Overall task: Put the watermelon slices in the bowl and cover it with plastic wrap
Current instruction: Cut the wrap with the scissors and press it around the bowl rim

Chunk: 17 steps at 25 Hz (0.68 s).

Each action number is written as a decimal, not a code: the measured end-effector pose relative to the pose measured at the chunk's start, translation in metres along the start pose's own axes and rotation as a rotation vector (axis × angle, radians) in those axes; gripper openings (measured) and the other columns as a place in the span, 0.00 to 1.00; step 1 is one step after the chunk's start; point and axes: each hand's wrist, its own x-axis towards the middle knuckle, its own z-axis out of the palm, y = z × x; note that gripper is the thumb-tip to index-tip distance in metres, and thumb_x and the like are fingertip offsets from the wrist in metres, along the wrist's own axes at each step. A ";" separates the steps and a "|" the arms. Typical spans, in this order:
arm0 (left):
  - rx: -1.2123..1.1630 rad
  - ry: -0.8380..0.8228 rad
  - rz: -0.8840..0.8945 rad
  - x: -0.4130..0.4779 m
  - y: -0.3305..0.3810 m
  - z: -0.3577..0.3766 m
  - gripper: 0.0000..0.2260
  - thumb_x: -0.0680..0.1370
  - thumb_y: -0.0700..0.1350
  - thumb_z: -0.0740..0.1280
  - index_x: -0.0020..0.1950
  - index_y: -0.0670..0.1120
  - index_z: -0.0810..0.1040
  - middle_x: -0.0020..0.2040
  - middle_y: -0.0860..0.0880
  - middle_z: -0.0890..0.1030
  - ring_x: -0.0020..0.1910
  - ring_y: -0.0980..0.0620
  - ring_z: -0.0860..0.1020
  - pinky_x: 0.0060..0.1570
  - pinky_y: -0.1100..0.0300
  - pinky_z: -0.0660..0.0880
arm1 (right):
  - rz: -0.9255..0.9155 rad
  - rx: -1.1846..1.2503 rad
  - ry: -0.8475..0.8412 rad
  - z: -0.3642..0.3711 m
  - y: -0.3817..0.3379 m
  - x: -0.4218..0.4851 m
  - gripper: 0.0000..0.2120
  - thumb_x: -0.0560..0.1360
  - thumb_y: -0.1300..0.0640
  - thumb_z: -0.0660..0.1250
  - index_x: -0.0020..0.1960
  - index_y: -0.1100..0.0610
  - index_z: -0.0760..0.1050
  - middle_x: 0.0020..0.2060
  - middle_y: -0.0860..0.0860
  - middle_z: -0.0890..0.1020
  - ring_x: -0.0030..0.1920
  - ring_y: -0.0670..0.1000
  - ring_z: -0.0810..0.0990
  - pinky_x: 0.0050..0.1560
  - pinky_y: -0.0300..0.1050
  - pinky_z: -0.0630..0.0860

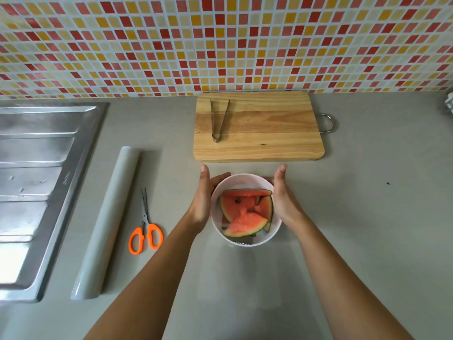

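A white bowl (pixel 241 179) stands on the grey counter and holds several red watermelon slices (pixel 245 212) with green rind. A faint clear sheet of plastic wrap (pixel 241 280) seems to lie over the bowl and reach down onto the counter in front of it. My left hand (pixel 203 200) lies flat against the bowl's left side, fingers straight and pointing away from me. On the bowl's right side, my right hand (pixel 284 197) mirrors it with straight fingers. Neither hand curls round anything.
A roll of plastic wrap (pixel 107 222) lies left of the bowl, with orange-handled scissors (pixel 145 231) beside it. Behind the bowl is a wooden cutting board (pixel 269 138) with metal tongs (pixel 219 119) on it. A steel sink drainer (pixel 36 180) fills the far left.
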 end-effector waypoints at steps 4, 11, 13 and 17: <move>-0.048 0.156 0.000 -0.012 0.000 0.004 0.31 0.79 0.65 0.40 0.55 0.54 0.80 0.53 0.52 0.83 0.53 0.55 0.80 0.57 0.56 0.75 | -0.085 0.258 -0.164 -0.006 -0.009 0.004 0.36 0.69 0.28 0.38 0.54 0.46 0.76 0.62 0.52 0.77 0.60 0.47 0.75 0.66 0.49 0.67; 0.128 0.510 0.098 -0.032 -0.026 0.035 0.25 0.81 0.59 0.42 0.57 0.59 0.79 0.49 0.59 0.82 0.50 0.65 0.77 0.47 0.71 0.71 | 0.142 0.248 -0.305 -0.002 -0.011 0.015 0.41 0.71 0.28 0.41 0.63 0.56 0.73 0.58 0.58 0.79 0.61 0.55 0.76 0.69 0.57 0.64; 0.123 0.534 0.108 -0.032 -0.025 0.037 0.25 0.82 0.58 0.42 0.55 0.59 0.80 0.47 0.60 0.82 0.48 0.69 0.77 0.46 0.72 0.71 | 0.167 0.148 -0.277 -0.002 -0.015 0.017 0.43 0.69 0.25 0.41 0.68 0.53 0.69 0.62 0.56 0.77 0.64 0.53 0.73 0.70 0.57 0.62; 0.132 0.562 0.092 -0.033 -0.024 0.038 0.24 0.81 0.59 0.42 0.50 0.65 0.79 0.46 0.62 0.81 0.49 0.68 0.76 0.49 0.64 0.71 | 0.134 0.021 -0.274 0.001 -0.019 0.018 0.47 0.62 0.22 0.41 0.74 0.46 0.55 0.74 0.51 0.61 0.73 0.51 0.58 0.74 0.55 0.50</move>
